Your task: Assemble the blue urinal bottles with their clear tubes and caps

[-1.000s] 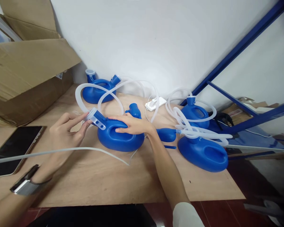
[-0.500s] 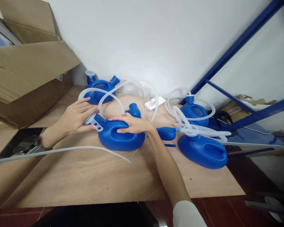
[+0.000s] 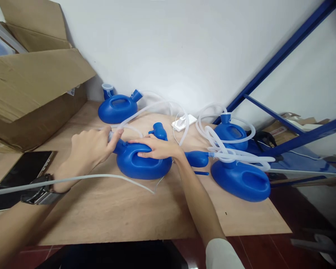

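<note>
A blue plastic urinal bottle lies on the wooden tabletop in front of me, its neck toward the left. My right hand grips its handle from above, the thumb on the near side. Wrapped round the neck end, my left hand is closed on a whitish cap, which the fingers mostly hide. A translucent hose loops behind the bottle. Just beyond my right hand is a blue funnel-shaped piece. A blue bulb-shaped piece lies right of my wrist, fitted to a hose.
More blue bottles stand at the back left and at the right, with coiled hoses on the right. A cardboard box is at the left, near a dark phone. A white power strip lies by the wall. Blue metal framing borders the right.
My left hand has turned over the cap, its back now upward, and covers more of it. The hose loop near it has dropped. My right hand stays on the bottle.
</note>
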A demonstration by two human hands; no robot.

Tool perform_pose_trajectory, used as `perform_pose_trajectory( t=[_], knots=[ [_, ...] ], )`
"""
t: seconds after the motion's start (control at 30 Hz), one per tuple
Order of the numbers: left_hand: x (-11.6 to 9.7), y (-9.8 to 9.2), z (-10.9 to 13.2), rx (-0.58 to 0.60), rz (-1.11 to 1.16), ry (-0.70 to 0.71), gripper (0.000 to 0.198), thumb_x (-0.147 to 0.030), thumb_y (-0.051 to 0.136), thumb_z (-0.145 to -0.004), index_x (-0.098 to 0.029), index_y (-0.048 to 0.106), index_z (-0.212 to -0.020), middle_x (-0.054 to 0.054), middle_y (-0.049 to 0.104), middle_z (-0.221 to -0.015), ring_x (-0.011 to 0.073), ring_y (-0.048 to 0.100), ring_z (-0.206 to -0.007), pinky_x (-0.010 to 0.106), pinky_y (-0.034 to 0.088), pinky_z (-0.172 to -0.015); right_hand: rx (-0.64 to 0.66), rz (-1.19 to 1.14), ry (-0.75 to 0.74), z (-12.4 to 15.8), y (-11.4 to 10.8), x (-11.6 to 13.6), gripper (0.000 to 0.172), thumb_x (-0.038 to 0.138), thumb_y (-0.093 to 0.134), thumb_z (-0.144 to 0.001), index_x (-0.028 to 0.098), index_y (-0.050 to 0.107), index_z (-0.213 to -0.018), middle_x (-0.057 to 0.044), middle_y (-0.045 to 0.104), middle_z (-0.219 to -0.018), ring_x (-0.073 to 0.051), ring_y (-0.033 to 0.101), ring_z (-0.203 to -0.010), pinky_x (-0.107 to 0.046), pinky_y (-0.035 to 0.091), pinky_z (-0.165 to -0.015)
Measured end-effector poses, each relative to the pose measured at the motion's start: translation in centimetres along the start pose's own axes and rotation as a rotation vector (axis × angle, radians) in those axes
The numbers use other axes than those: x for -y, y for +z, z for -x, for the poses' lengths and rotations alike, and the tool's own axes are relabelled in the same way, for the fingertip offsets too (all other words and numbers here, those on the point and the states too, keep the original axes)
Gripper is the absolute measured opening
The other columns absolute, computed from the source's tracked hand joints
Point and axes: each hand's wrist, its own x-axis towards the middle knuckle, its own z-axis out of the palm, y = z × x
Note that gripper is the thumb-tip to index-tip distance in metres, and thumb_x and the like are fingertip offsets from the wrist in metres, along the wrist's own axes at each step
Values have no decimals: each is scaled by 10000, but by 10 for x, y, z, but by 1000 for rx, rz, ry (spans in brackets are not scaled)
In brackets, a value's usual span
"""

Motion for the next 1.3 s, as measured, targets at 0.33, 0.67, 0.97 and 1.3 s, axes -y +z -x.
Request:
perform_pose_trajectory(
  t=[0.33,0.67,0.97,1.3],
  knots=[
    [10,29,-3,-273,294,192,621,-628,418,-959,-162,784,-1144,177,783,-1105,401,734,-1109,481,512,-854,-14,-2,-15,-1,1,3,646,443,640,-1024,377,494,-1650,36,451,-1701,-281,422,-1589,-488,44,-1398],
    [2,42,-7,-463,407,267,401,-421,457,-920,-166,767,-929,141,790,-996,384,711,-1054,555,489,-920,-20,78,14,-2,6,0,726,476,576,-1056,316,371,-1734,54,394,-1734,-282,384,-1582,-435,185,-1381],
    [-5,35,-4,-411,309,171,298,-424,435,-888,-213,632,-812,142,720,-831,361,680,-908,527,438,-832,-74,60,-51,-5,10,0,658,406,610,-1026,373,482,-1671,38,466,-1694,-250,418,-1593,-400,194,-1389],
    [-10,41,-3,-481,258,178,315,-398,420,-931,-206,629,-795,136,745,-840,360,705,-920,532,421,-864,-74,119,-75,-8,14,-8,733,485,548,-1033,240,416,-1711,-52,440,-1708,-274,415,-1597,-449,155,-1399]
  ],
)
